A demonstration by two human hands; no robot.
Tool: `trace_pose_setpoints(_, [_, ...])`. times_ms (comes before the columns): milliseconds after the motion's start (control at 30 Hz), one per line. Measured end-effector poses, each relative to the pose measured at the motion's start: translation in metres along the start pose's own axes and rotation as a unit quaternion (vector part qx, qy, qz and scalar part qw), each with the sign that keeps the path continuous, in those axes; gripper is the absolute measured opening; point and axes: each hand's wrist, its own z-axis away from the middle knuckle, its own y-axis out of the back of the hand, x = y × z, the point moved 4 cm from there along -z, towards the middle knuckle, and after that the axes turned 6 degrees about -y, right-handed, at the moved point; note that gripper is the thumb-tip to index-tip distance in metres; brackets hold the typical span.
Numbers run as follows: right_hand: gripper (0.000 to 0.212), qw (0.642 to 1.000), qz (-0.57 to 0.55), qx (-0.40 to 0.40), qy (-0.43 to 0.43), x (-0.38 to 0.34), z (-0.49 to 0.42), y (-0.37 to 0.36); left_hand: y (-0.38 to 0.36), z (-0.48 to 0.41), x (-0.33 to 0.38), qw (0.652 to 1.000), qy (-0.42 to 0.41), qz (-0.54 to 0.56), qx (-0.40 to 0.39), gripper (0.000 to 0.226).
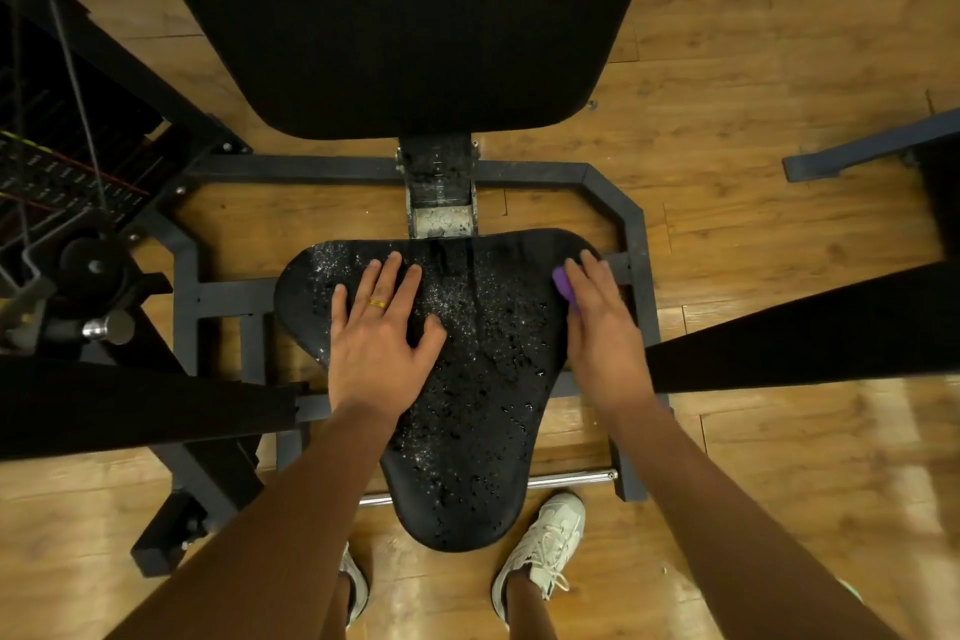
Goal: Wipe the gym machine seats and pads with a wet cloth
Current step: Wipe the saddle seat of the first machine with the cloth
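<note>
A black seat pad (483, 379) of a gym machine lies below me, wide at the far end and narrow toward my feet, its surface speckled with water drops. My left hand (379, 333) rests flat on the seat's left half, fingers spread, a gold ring on one finger. My right hand (597, 327) lies on the seat's right edge with straight fingers over a purple cloth (563, 283), of which only a small part shows beside my fingers. A large black back pad (405, 16) stands beyond the seat.
A dark metal frame (636, 234) surrounds the seat on a wooden floor (753, 68). A weight stack with cables (57, 161) stands at the left. Black padded arms (805, 327) reach in from both sides. My white shoes (545, 546) stand by the seat's near tip.
</note>
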Motion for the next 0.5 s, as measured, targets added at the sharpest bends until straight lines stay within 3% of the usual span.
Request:
trace_pose_setpoints(100, [0.052, 1.000, -0.002, -0.007, -0.018, 0.005, 0.018, -0.002, 0.002, -0.002, 0.002, 1.000, 0.001, 0.003, 0.005, 0.062])
trace_pose_setpoints(267, [0.051, 0.998, -0.006, 0.023, -0.051, -0.005, -0.055, 0.014, -0.001, 0.000, 0.002, 1.000, -0.001, 0.001, 0.002, 0.061])
trace_pose_setpoints(367, [0.049, 1.000, 0.013, -0.007, -0.017, -0.020, -0.091, 0.012, -0.001, -0.002, 0.000, 1.000, -0.001, -0.001, 0.005, 0.061])
trace_pose_setpoints(500, [0.048, 0.997, 0.044, -0.051, 0.034, -0.018, -0.069, 0.003, -0.001, 0.000, -0.003, 1.000, -0.002, -0.007, 0.002, 0.061])
